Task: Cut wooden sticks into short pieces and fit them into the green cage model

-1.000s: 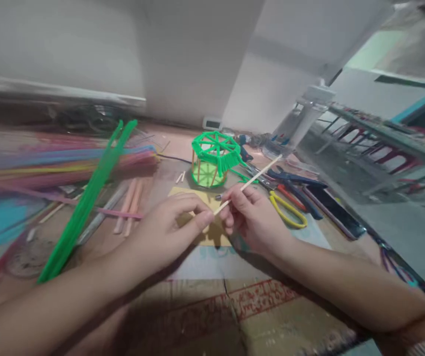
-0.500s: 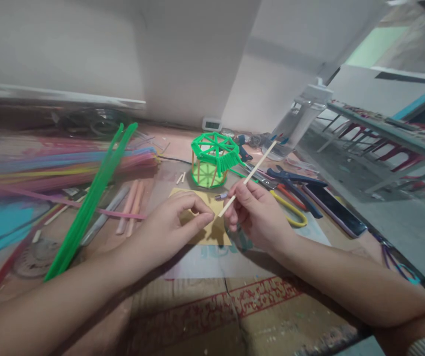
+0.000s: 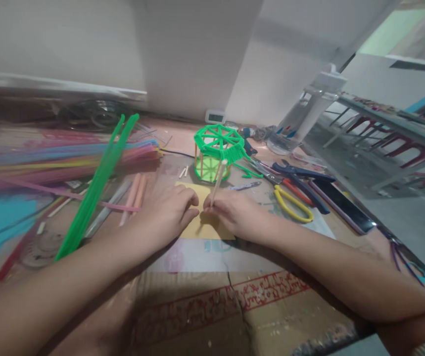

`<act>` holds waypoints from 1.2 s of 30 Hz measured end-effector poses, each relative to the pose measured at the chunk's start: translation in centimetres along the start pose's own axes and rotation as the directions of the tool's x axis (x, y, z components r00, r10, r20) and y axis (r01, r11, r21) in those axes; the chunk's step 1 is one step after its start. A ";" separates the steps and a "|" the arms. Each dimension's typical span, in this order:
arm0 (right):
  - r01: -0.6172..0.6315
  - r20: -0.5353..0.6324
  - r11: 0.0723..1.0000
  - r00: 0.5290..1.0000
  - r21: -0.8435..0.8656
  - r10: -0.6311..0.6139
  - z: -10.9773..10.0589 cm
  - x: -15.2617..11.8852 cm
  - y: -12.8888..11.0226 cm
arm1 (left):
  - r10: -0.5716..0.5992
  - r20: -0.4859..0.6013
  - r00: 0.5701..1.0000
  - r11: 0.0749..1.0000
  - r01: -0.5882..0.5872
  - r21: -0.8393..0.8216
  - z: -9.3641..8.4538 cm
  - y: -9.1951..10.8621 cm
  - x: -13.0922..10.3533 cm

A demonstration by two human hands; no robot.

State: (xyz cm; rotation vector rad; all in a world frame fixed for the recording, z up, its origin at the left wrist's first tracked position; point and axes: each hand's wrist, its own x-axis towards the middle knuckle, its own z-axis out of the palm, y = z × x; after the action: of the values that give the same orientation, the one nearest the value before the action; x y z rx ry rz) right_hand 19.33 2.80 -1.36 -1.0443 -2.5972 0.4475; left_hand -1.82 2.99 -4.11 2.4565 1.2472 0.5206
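Observation:
My right hand (image 3: 234, 210) is closed on a thin wooden stick (image 3: 217, 184), which stands nearly upright from the fingertips. Facing it, my left hand (image 3: 171, 210) has its thumb and forefinger curved with a small gap between them, and nothing shows in it. Both hands are over a yellow square of paper (image 3: 205, 230). Just beyond stands a small round frame (image 3: 219, 141) with green fuzzy bars on top, upright wooden sticks and a green base. Two short stick pieces (image 3: 183, 171) lie left of it. A pen (image 3: 245, 186) lies behind my right hand.
Green pipe cleaners (image 3: 93, 193) and a blurred multicoloured bundle (image 3: 67, 160) lie left. Yellow-handled scissors (image 3: 294, 205), pliers (image 3: 305, 178), a phone (image 3: 342, 205) and a clear bottle (image 3: 305, 113) are right. A small digital clock (image 3: 215, 116) stands by the wall.
My right hand has moved left and turned, so the stick now points up rather than slanting right. My left thumb and forefinger have parted. The view has shifted slightly.

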 end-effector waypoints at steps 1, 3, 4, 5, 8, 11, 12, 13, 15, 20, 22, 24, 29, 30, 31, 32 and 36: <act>-0.015 -0.003 0.999 1.000 -0.046 0.015 -0.1 0.1 -0.1 | -0.004 0.000 1.000 1.000 0.004 0.004 0.1 -0.1 0.1; -0.009 0.003 0.996 1.000 -0.093 0.010 -0.2 0.1 -0.2 | 0.002 -0.001 1.000 1.000 -0.002 -0.002 0.2 -0.3 0.1; 0.023 0.026 0.995 0.999 -0.093 -0.020 -0.3 0.1 -0.3 | 0.014 -0.003 1.000 1.000 -0.014 -0.011 0.3 -0.4 0.1; 0.061 0.058 0.994 0.997 -0.087 -0.056 -0.4 0.2 -0.5 | 0.028 -0.004 1.000 0.999 -0.028 -0.021 0.3 -0.5 0.1; 0.073 0.102 0.989 0.993 -0.131 -0.060 -0.6 0.3 -0.6 | 0.020 -0.002 1.000 1.000 -0.020 -0.024 0.5 -0.8 0.1; 0.037 0.076 0.988 0.997 -0.148 -0.026 -0.6 0.4 -0.6 | -0.002 0.014 1.000 1.000 0.002 -0.008 0.5 -0.9 0.1; 0.069 0.093 0.992 0.994 -0.109 -0.059 -0.5 0.4 -0.6 | 0.010 0.017 1.000 1.000 -0.010 -0.019 0.5 -0.9 0.1; 0.108 0.113 0.992 0.989 -0.063 -0.100 -0.5 0.4 -0.6 | 0.026 0.024 0.999 0.999 -0.025 -0.034 0.5 -0.9 0.1; 0.143 0.131 0.990 0.981 -0.013 -0.140 -0.4 0.4 -0.5 | 0.030 0.024 0.999 0.998 -0.029 -0.058 0.5 -0.9 0.1; 0.087 0.065 0.996 0.994 -0.004 -0.087 -0.5 0.2 -0.3 | 0.019 0.017 1.000 1.000 -0.019 -0.011 0.4 -0.7 0.2; 0.147 0.112 0.987 0.982 0.061 -0.153 -0.5 0.2 -0.4 | 0.043 0.022 0.999 0.999 -0.043 -0.015 0.2 -0.6 0.2; 0.128 0.109 0.991 0.986 0.022 -0.130 -0.5 0.2 -0.7 | 0.031 0.003 1.000 0.999 -0.031 -0.009 0.1 -0.4 0.2; 0.176 0.112 0.984 0.978 -0.003 -0.175 -0.4 0.0 -1.0 | 0.003 0.014 1.000 0.997 -0.002 -0.076 0.4 -0.5 0.2; 0.194 0.130 0.981 0.973 0.012 -0.193 -0.4 -0.1 -0.8 | 0.001 0.009 1.000 0.997 0.000 -0.079 0.4 -0.6 0.2; 0.178 0.135 0.984 0.975 0.005 -0.177 -0.4 -0.2 -0.6 | -0.003 0.004 1.000 0.998 0.003 -0.066 0.4 -0.6 0.2; 0.131 0.117 0.991 0.985 -0.024 -0.127 -0.3 -0.3 -0.3 | -0.005 0.004 1.000 0.999 0.005 -0.048 0.4 -0.6 0.1; -0.076 -0.101 0.978 0.990 0.195 0.097 -0.8 -0.6 0.1 | 0.014 0.009 1.000 1.000 -0.014 0.011 0.1 -0.3 0.1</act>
State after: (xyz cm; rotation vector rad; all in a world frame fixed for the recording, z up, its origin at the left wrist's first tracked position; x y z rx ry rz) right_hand 20.06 2.59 -0.75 -1.0866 -2.3658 0.6285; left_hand -1.87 3.24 -4.32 2.4757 1.2338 0.5078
